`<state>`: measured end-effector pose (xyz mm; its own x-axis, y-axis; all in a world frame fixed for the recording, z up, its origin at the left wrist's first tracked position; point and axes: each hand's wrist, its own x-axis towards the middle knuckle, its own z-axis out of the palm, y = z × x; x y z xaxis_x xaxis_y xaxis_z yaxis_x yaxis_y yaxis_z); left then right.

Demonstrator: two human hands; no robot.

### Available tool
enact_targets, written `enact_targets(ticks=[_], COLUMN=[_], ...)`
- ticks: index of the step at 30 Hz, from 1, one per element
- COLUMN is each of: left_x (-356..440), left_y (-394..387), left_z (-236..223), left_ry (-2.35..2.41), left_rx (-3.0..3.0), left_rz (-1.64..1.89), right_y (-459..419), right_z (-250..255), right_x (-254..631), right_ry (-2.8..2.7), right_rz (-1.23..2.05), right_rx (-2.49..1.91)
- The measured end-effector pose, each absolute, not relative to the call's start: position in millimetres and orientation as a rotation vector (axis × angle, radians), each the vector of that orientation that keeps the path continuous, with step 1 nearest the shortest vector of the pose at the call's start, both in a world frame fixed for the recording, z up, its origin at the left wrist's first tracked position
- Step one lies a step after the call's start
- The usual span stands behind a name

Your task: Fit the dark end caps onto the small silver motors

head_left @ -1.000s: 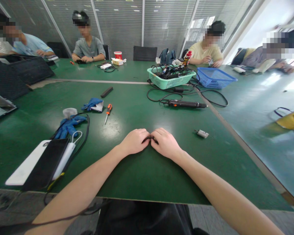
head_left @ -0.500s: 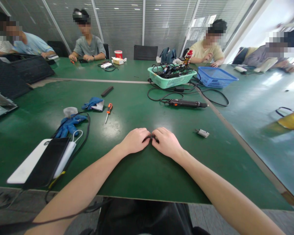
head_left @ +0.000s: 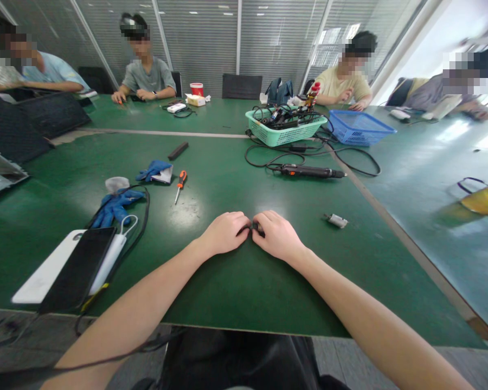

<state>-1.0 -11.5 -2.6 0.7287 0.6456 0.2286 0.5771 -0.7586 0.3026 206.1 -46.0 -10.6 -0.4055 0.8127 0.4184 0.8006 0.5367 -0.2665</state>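
Observation:
My left hand (head_left: 224, 233) and my right hand (head_left: 275, 234) rest knuckles-up on the green table (head_left: 236, 281), fingertips meeting in the middle. Both are curled closed around a small dark object (head_left: 252, 228) between them; most of it is hidden and I cannot name it. A small grey part (head_left: 336, 220) lies on the table to the right of my right hand. An orange-handled screwdriver (head_left: 179, 184) lies beyond my left hand.
Blue gloves (head_left: 114, 208), a black phone on a white power bank (head_left: 75, 268) and a black cable sit at the left. A corded electric screwdriver (head_left: 309, 172), a green basket (head_left: 283, 128) and a blue basket (head_left: 358, 129) lie farther back. Several people sit around the far tables.
Both hands stay pressed together in the same spot. The person at the far left has shifted an arm across the table.

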Motion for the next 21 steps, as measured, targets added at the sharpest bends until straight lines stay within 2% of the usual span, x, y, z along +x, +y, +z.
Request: enact_targets(ticks=[21], left_x=[-0.2], left_y=[-11.8], left_z=[-0.8], left_ry=[0.973], left_rx=[2.706], left_rz=[0.481], right_y=[-46.2], right_z=[-8.2], right_x=[207.1], right_ry=[-2.309], right_rz=[0.021], right_rx=[-1.282])
